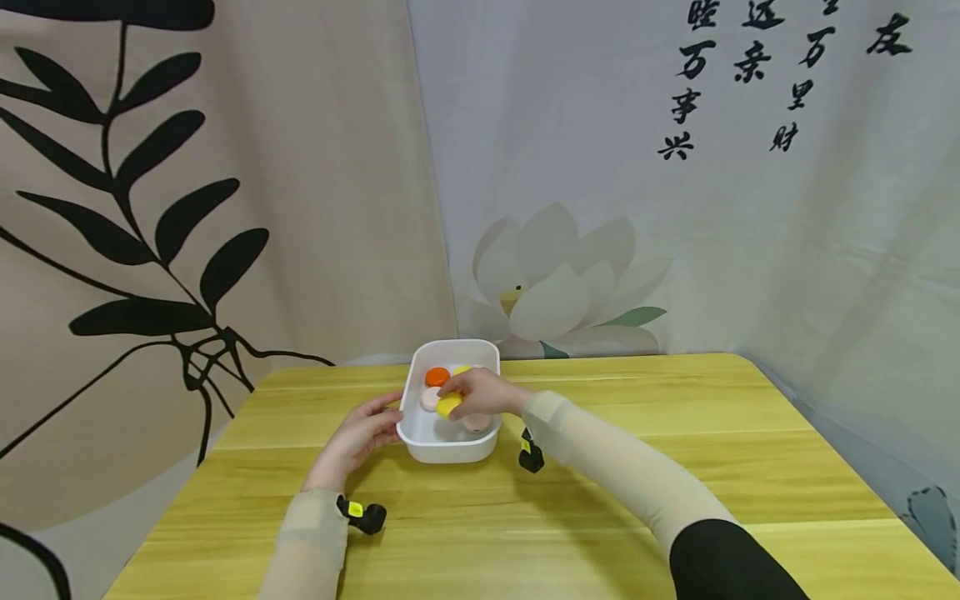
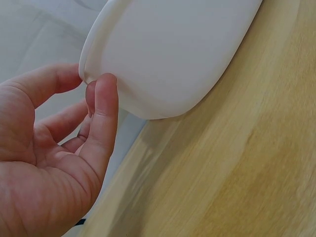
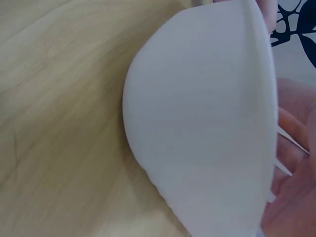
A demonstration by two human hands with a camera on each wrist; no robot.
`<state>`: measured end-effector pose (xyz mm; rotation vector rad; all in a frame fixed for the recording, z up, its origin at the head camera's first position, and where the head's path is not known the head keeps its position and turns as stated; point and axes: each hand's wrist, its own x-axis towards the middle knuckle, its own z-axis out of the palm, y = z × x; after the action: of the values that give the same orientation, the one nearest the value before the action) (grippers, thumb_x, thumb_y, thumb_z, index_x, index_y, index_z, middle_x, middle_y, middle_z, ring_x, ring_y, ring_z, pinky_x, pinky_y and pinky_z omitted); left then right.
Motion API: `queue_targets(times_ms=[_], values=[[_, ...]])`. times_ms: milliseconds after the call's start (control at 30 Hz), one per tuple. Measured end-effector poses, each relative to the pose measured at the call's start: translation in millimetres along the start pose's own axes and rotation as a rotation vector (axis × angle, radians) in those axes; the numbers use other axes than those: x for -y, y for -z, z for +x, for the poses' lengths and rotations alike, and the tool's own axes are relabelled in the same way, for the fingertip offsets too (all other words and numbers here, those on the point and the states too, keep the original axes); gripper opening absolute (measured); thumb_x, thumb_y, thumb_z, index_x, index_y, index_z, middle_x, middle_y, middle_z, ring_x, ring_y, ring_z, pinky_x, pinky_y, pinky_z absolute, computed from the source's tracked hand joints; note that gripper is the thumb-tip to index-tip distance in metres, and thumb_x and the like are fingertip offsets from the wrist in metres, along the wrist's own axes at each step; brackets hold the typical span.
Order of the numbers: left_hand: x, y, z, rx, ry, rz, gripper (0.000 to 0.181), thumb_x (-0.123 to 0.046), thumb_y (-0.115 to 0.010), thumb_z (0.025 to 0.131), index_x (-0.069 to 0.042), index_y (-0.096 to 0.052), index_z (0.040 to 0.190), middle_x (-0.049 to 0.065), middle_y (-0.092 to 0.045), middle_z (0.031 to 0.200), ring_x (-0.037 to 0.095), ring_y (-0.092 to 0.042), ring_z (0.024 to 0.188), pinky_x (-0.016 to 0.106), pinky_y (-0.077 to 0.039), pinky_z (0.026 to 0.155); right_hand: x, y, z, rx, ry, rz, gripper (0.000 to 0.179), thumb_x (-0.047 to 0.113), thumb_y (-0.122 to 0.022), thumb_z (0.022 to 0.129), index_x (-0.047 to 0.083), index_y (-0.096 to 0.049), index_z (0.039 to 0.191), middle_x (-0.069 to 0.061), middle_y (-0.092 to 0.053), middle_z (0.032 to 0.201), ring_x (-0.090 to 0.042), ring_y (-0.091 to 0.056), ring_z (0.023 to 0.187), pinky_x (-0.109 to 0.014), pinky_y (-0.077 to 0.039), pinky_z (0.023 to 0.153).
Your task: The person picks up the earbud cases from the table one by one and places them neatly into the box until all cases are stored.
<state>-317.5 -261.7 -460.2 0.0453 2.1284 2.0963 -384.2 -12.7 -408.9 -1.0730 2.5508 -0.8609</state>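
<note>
A white plastic box (image 1: 448, 452) with a raised rim stands on the wooden table. My left hand (image 1: 367, 436) holds it by its left side; in the left wrist view the fingertips (image 2: 105, 89) are at the rim and outer wall. Reaching in over the right rim, my right hand (image 1: 483, 392) pinches a small yellow round piece (image 1: 448, 406) between thumb and fingers. An orange round piece (image 1: 437, 377), a pale pink one (image 1: 430, 399) and another pinkish one (image 1: 477, 422) lie inside. A further yellow piece (image 1: 461, 369) is partly covered by the right hand. In the right wrist view the box wall hides what the fingers hold.
The wooden table (image 1: 622, 533) reaches back to a hanging cloth (image 1: 750, 267) printed with a flower and characters. Dark plant leaves are printed on the cloth at the left. The box stands near the table's far edge. A small black camera is strapped to each wrist.
</note>
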Motion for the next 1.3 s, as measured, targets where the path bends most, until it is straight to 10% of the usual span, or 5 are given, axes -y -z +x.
queue_targets(times_ms=[1300], values=[[-18.4, -0.3, -4.9, 0.028, 0.03, 0.098, 0.055, -0.004, -0.056, 0.096, 0.005, -0.036, 0.146, 0.015, -0.059, 0.099, 0.016, -0.059, 0.075, 0.033, -0.056, 0.077, -52.2, 67.6, -57.3, -0.219, -0.041, 0.16, 0.04, 0.017, -0.068, 0.09, -0.003, -0.062, 0.124, -0.018, -0.063, 0.124, -0.029, -0.058, 0.115, -0.039, -0.047, 0.098]])
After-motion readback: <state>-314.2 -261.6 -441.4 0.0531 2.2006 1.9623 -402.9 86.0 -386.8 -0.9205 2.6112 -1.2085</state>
